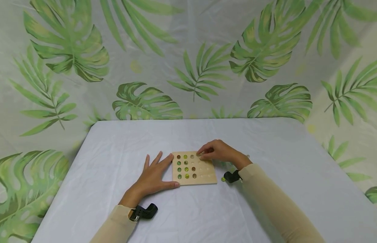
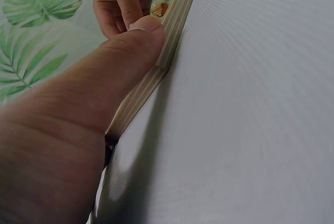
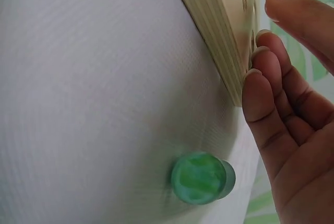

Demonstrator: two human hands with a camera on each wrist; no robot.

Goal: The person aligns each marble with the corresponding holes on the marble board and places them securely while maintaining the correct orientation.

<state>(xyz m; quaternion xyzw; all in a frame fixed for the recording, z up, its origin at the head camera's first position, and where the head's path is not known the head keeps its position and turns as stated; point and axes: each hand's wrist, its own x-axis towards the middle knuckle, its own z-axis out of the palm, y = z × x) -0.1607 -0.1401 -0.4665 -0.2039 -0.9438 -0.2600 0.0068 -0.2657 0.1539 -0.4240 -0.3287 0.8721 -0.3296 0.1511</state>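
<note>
A square wooden board point(image 1: 206, 180) with rows of round hollows lies flat on the cloth. Green, yellow, clear and brownish glass marbles point(image 1: 186, 176) fill its left columns; several hollows to the right hold none. My left hand point(image 1: 153, 177) is spread along the left side, fingertips at the back corner, thumb point(image 2: 130, 46) against the front edge. Over the back row, near the right corner, my right hand point(image 1: 220, 151) has thumb and forefinger brought together, pinching a small pale marble, mostly hidden by the fingers. In the right wrist view the other fingers point(image 3: 258, 98) curl beside the board.
A green marble point(image 3: 198, 178) lies on the cloth right of the board, another partly behind it. One yellow-green marble point(image 1: 223, 179) sits near the right wrist camera point(image 1: 232, 176). White cloth point(image 1: 127, 141) covers the table; a leaf-print curtain point(image 1: 200, 74) hangs behind.
</note>
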